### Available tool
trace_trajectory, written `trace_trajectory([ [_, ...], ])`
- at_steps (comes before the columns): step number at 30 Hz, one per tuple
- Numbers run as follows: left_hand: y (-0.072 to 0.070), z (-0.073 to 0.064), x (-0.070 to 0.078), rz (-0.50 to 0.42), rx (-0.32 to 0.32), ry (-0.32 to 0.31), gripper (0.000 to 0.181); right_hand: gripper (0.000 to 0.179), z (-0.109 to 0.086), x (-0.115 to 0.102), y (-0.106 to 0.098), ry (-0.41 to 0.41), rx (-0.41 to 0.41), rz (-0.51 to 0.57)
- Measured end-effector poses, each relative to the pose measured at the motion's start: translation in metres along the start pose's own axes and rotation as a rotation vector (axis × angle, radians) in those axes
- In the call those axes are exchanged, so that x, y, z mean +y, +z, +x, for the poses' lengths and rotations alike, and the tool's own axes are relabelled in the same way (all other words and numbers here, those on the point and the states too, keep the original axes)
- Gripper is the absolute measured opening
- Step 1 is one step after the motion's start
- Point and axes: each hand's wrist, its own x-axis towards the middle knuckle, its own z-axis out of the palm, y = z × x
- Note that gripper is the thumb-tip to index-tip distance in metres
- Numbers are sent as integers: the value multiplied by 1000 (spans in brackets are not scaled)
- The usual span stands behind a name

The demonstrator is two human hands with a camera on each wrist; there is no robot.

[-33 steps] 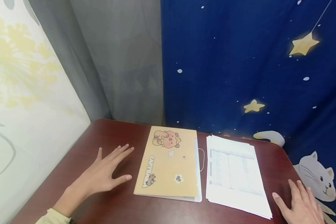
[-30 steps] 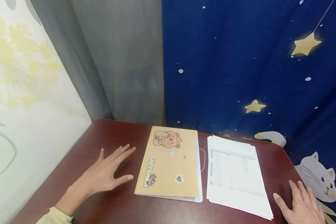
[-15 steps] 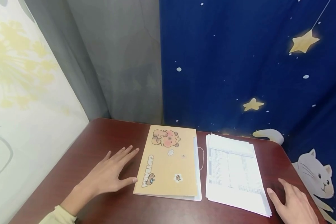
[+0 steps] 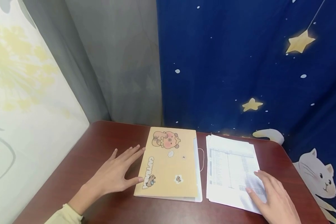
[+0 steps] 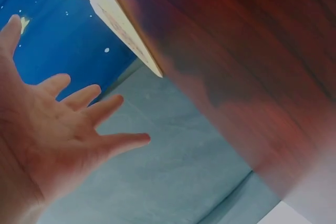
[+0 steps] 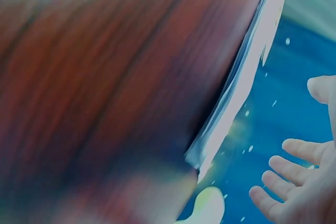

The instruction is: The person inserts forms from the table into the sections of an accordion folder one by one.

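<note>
A tan folder (image 4: 168,168) with cartoon capybara pictures lies on the dark red table (image 4: 114,133), white sheets showing along its right and front edges. My left hand (image 4: 113,174), fingers spread, is at the folder's left edge; in the head view the thumb tip overlaps the cover, and I cannot tell whether it touches. To the right lies a stack of printed papers (image 4: 229,174), its edges slightly uneven. My right hand (image 4: 277,197) is over the stack's right front part, fingers loosely bent and holding nothing. The right wrist view shows that hand (image 6: 299,182) apart from the paper edge (image 6: 236,87).
A thin elastic loop (image 4: 202,159) sticks out from the folder's right side toward the papers. Behind the table hang a grey curtain (image 4: 123,62) and a blue curtain (image 4: 226,62) with stars. A pale patterned curtain (image 4: 30,93) borders the left side.
My right hand has moved left from the table's right side to over the papers. The left hand has shifted right to the folder's edge. Folder and papers lie where they were.
</note>
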Motion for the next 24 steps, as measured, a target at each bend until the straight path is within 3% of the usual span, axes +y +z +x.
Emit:
trace_trajectory([
  [6, 0, 8, 6, -25, 46, -32, 96, 79, -1, -17, 1, -68, 13, 9],
  [13, -2, 18, 17, -252, 10, -117, 89, 78, -1, -32, 5, -136, 25, 39],
  [21, 2, 25, 34, -370, 6, -120, 92, 87, 3, -51, 13, -144, -37, 35],
  [24, 2, 28, 41, -456, -23, -121, 88, 91, 5, -56, 16, -183, -23, 28],
])
